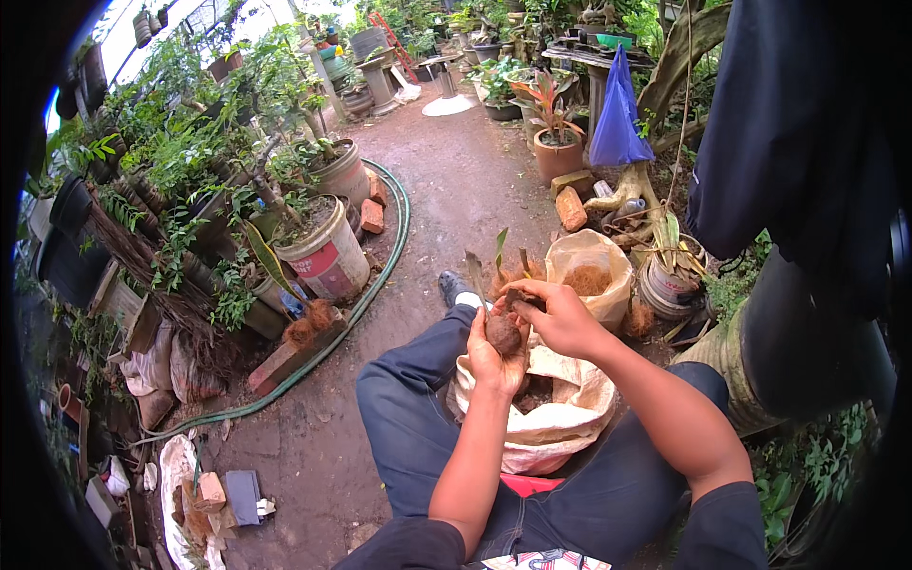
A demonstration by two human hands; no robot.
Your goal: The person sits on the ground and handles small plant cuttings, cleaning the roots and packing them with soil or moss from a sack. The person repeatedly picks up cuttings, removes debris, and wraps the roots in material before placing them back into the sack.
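My left hand (pixel 493 365) cups a round brown ball of soil (pixel 504 335), and a narrow upright leaf (pixel 475 276) rises beside it, seemingly from the ball. Just above, my right hand (pixel 559 313) pinches a dark brown clump (pixel 526 298), probably soil, close to the left fingertips. Below both hands stands a white woven sack (pixel 570 420) with its rim rolled down and dark soil (pixel 534 394) inside. Beyond my hands, a pale sack (pixel 618 265) holds brown coir-like fibre (pixel 586 280). Fibre-wrapped cuttings (pixel 526 267) stand to its left, partly hidden by my fingers.
A green hose (pixel 390 269) curves along the left of the dirt path. A fibre-wrapped snake plant cutting (pixel 308 322) rests on a brick block (pixel 285 363). Potted trees (pixel 329 242) line the left side. At right are a blue plastic bag (pixel 620 114) and a person's dark sleeve (pixel 741 135).
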